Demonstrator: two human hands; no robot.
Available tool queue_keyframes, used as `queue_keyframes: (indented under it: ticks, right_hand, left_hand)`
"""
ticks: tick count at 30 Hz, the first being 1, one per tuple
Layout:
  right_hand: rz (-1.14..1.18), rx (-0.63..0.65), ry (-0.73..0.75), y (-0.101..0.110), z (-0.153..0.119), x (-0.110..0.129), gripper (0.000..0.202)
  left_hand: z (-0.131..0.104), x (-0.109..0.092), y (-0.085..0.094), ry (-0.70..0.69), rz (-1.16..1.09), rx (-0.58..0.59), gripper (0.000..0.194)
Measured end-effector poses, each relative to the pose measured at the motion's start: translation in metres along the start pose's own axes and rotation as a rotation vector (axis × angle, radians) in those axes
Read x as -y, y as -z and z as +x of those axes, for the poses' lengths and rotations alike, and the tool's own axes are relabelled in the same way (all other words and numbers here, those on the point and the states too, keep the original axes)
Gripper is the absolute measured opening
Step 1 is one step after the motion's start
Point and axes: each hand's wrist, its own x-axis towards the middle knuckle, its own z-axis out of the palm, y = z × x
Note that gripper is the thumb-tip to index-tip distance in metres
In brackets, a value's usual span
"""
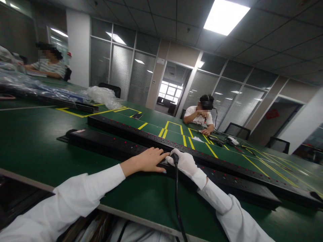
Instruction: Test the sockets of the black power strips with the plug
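Note:
A long black power strip (101, 140) with red switches lies across the green table, nearest to me. My left hand (148, 160), bare, rests on it with the fingers spread, the fingertips close to my other hand. In a white glove, my right hand (183, 163) is closed round a black plug (174, 156) at the strip's top. From the plug a black cable (178, 205) hangs down over the table's front edge. Whether the plug sits in a socket is hidden. Just behind lies a second long black strip (121, 127), roughly parallel to the first.
Clear plastic wrapping (101, 95) lies on the green table (32, 134) at the left. A phone (137, 116) rests beyond the strips. One person (200, 114) sits across the table near cables, another (51, 64) at the far left. Yellow tape marks the tabletop.

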Motion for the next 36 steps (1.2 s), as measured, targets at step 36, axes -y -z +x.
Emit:
queue_keyframes:
  ticks: [36]
  right_hand:
    - [0.033, -0.041, 0.024, -0.0044, -0.0009, -0.0034, 0.037]
  left_hand:
    - [0.0, 0.0014, -0.0034, -0.012, 0.024, -0.018, 0.069]
